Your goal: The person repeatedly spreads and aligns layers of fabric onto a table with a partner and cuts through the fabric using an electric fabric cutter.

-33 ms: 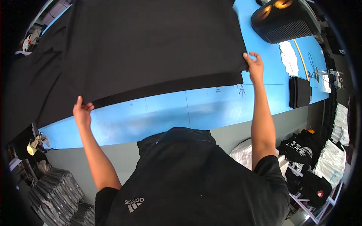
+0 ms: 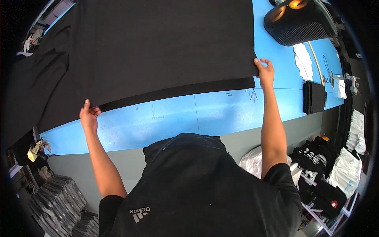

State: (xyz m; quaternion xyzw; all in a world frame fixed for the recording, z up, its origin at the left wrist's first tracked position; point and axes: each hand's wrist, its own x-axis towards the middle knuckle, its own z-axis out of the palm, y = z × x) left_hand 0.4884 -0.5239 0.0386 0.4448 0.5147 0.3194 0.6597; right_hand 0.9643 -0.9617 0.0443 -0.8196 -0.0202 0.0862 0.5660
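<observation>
A wide sheet of black fabric (image 2: 166,43) lies over the blue table (image 2: 173,112). Its upper layer stops a little short of a lower black layer (image 2: 197,89), which shows as a dark strip along the near side. At the near right corner, my right hand (image 2: 265,73) pinches the upper layer's edge, thumb on the cloth and other fingers partly spread. My left hand (image 2: 90,115) grips the near edge farther left, its thumb pointing away from me and its fingers curled; the fingertips' hold is partly hidden.
A black ribbed device (image 2: 300,23) with glowing orange rings stands at the far right. Folded black cloth (image 2: 314,97), white pieces (image 2: 303,61) and a yellow stick (image 2: 316,63) lie nearby. A small cream-coloured tool (image 2: 33,153) sits at the table's left end. Stacked grey garments (image 2: 57,201) fill the lower left.
The upper layer's near edge has come slightly towards me, narrowing the dark strip. Its right edge now runs straighter. My left hand has shifted a little right, my right hand slightly nearer.
</observation>
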